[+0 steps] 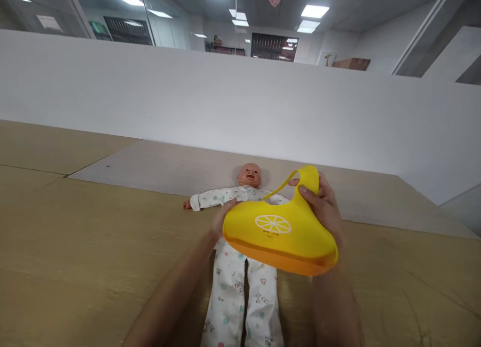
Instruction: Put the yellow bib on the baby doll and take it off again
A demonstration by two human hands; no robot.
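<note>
A yellow baby bib (244, 224) with a white lemon-slice print and an orange pocket along its bottom is held up before me, tilted down to the right. My right hand (326, 202) grips its neck strap, thumb in front. At the bib's left edge my left hand (222, 218) is closed, with most of its fingers hidden behind the bib. Beneath lies a baby doll (250, 175) on its back, dressed in white patterned clothes (229, 287). One sleeve stretches out to the left; the bib covers part of its torso.
The doll lies on a broad brown wooden surface (93, 247) with a greyish panel (158, 164) behind. A low white wall (225, 101) runs across the back. Above it are glass panes showing ceiling lights and a brown box (352, 64).
</note>
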